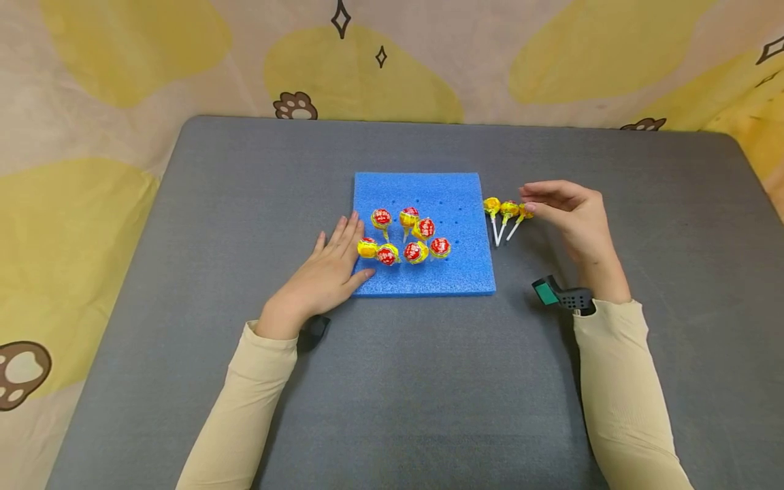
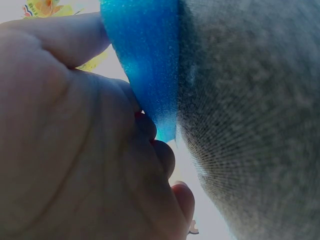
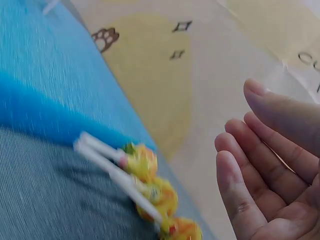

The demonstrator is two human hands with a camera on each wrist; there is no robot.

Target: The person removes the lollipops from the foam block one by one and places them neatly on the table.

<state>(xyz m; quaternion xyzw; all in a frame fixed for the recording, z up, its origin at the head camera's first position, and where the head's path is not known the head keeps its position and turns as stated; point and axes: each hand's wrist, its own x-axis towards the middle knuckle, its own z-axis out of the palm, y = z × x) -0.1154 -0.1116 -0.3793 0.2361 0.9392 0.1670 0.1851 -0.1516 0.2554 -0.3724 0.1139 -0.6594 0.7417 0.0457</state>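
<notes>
A blue foam board (image 1: pixel 441 280) with small holes lies on the table. Several lollipops (image 1: pixel 415 252) in red and yellow wrappers stand in it, heads up, some leaning. My left hand (image 1: pixel 321 275) lies with fingers straight along the board's left edge, thumb on its front left corner; in the left wrist view its fingers touch the foam side (image 2: pixel 145 60). Three yellow-wrapped lollipops (image 1: pixel 508 209) lie right of the board, their white sticks (image 3: pixel 117 175) toward me. Over the rightmost one hovers my right hand (image 1: pixel 569 211), fingers loosely bent and thumb apart, with nothing between them.
The grey table (image 1: pixel 429 381) reaches to a patterned yellow and beige cloth (image 1: pixel 416 75) behind it. A black wrist camera (image 1: pixel 563 296) is strapped on the right wrist, and another (image 1: pixel 314 332) shows under the left.
</notes>
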